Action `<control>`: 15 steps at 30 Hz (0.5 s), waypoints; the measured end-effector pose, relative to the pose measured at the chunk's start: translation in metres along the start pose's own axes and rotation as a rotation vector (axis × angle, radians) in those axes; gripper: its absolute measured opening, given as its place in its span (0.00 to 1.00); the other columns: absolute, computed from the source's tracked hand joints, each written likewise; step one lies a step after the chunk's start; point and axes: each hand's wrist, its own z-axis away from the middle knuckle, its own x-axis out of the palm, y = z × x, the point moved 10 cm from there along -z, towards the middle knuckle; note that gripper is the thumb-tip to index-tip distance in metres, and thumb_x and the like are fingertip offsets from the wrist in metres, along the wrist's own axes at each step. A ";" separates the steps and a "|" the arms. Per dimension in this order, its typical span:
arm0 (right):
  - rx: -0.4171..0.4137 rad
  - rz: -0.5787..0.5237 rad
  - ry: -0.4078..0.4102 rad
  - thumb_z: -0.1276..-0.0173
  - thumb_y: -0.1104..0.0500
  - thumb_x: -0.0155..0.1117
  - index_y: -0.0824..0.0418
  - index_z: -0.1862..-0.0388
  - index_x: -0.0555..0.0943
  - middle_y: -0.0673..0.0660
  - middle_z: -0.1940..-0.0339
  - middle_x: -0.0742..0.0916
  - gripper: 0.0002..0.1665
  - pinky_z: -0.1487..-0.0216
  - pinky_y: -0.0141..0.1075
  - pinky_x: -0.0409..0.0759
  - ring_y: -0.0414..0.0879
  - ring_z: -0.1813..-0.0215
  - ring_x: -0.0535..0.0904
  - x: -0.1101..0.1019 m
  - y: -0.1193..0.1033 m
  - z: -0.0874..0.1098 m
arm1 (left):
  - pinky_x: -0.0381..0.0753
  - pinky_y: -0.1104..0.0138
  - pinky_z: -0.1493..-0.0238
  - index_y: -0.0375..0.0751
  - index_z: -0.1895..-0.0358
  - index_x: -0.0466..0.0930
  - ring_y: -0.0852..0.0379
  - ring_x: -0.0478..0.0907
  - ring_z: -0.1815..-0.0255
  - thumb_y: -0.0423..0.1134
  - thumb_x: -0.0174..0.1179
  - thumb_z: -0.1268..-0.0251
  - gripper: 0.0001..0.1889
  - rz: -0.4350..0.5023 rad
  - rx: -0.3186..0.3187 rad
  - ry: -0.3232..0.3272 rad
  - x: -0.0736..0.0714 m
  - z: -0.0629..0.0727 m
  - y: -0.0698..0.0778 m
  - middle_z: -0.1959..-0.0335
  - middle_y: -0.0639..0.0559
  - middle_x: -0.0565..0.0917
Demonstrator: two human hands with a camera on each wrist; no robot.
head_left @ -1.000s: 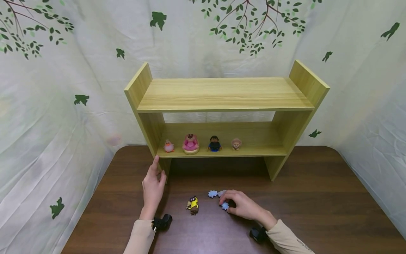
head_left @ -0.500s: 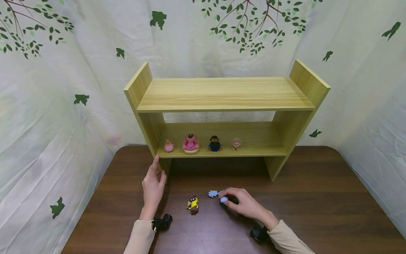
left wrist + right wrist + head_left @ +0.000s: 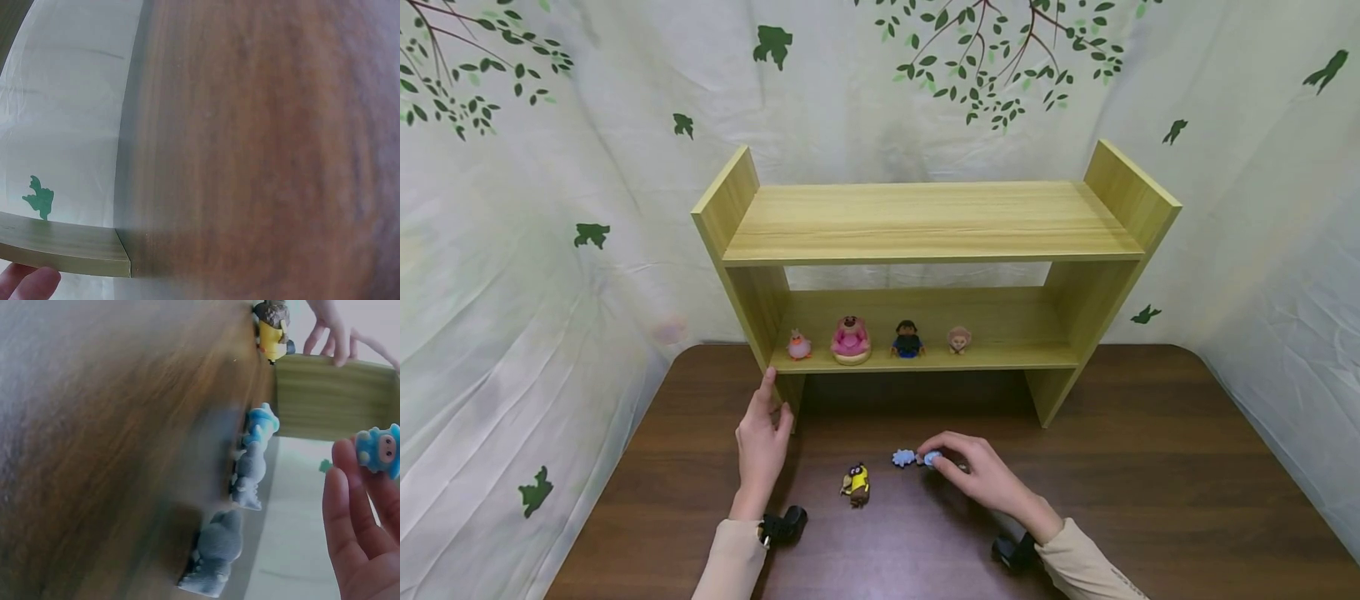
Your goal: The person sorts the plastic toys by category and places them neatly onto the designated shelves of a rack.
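Note:
My right hand (image 3: 988, 479) pinches a small light-blue toy figurine (image 3: 375, 450) with a pink face between thumb and fingers, held above the table. On the table by that hand lie another light-blue figurine (image 3: 903, 458) and grey figurines (image 3: 250, 475), partly hidden by the hand in the head view. My left hand (image 3: 762, 442) touches the front edge of the shelf's left side panel, index finger extended. In the left wrist view, its fingertips (image 3: 40, 284) show beside the panel edge. A yellow-and-brown figurine (image 3: 856, 485) lies between the two hands.
A two-tier wooden shelf (image 3: 932, 221) stands at the back of the brown table (image 3: 1157, 467). Its lower board carries a pink bird figurine (image 3: 800, 345), a pink bear (image 3: 851, 342), a dark-haired figure (image 3: 907, 340) and a round-faced figurine (image 3: 958, 339). Behind hangs a leaf-print curtain (image 3: 835, 108).
The blue figurine has risen off the table in my right hand, which has moved slightly up and away from me. My left hand has stayed at the shelf panel.

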 end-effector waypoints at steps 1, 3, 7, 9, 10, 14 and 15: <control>-0.005 -0.002 0.002 0.29 0.66 0.56 0.62 0.53 0.81 0.56 0.57 0.85 0.10 0.57 0.37 0.78 0.43 0.56 0.80 -0.001 -0.001 0.000 | 0.73 0.56 0.77 0.58 0.27 0.57 0.48 0.74 0.74 0.18 0.57 0.44 0.43 0.000 0.001 0.001 0.000 0.000 0.000 0.67 0.43 0.76; -0.014 -0.009 0.007 0.28 0.64 0.55 0.61 0.53 0.82 0.55 0.57 0.86 0.10 0.57 0.36 0.77 0.41 0.56 0.80 -0.003 -0.004 0.000 | 0.73 0.57 0.77 0.58 0.27 0.57 0.48 0.73 0.74 0.18 0.57 0.44 0.43 -0.001 0.005 0.003 0.000 0.000 0.000 0.68 0.44 0.75; -0.026 -0.031 0.025 0.27 0.61 0.55 0.60 0.53 0.82 0.54 0.57 0.86 0.10 0.56 0.38 0.77 0.41 0.54 0.80 -0.008 -0.006 0.000 | 0.72 0.58 0.77 0.58 0.27 0.57 0.48 0.72 0.75 0.18 0.57 0.44 0.44 -0.004 0.009 0.001 -0.001 0.000 0.001 0.68 0.44 0.75; -0.012 -0.052 0.035 0.28 0.61 0.57 0.59 0.52 0.82 0.55 0.56 0.85 0.10 0.55 0.39 0.78 0.42 0.54 0.80 -0.010 -0.006 0.000 | 0.72 0.58 0.78 0.58 0.27 0.57 0.48 0.72 0.75 0.18 0.57 0.44 0.44 -0.005 0.007 -0.003 0.000 0.000 0.001 0.68 0.44 0.75; -0.007 -0.063 0.041 0.29 0.62 0.58 0.59 0.51 0.82 0.56 0.56 0.85 0.10 0.56 0.39 0.79 0.43 0.55 0.80 -0.010 -0.005 0.000 | 0.72 0.58 0.78 0.58 0.26 0.56 0.48 0.72 0.75 0.18 0.57 0.44 0.44 -0.005 0.006 -0.005 0.000 0.000 0.001 0.68 0.44 0.75; -0.006 -0.082 0.077 0.35 0.69 0.62 0.63 0.52 0.81 0.60 0.58 0.85 0.13 0.60 0.40 0.80 0.43 0.60 0.80 -0.019 -0.022 -0.002 | 0.72 0.58 0.78 0.58 0.26 0.56 0.48 0.71 0.75 0.19 0.56 0.43 0.44 -0.008 0.005 -0.008 0.000 0.000 0.001 0.69 0.44 0.74; -0.017 -0.075 0.090 0.37 0.71 0.62 0.64 0.53 0.81 0.60 0.59 0.85 0.14 0.61 0.39 0.80 0.43 0.61 0.80 -0.023 -0.029 -0.003 | 0.71 0.58 0.78 0.58 0.26 0.56 0.48 0.71 0.75 0.19 0.56 0.43 0.44 -0.008 0.006 -0.008 0.000 0.000 0.001 0.69 0.44 0.74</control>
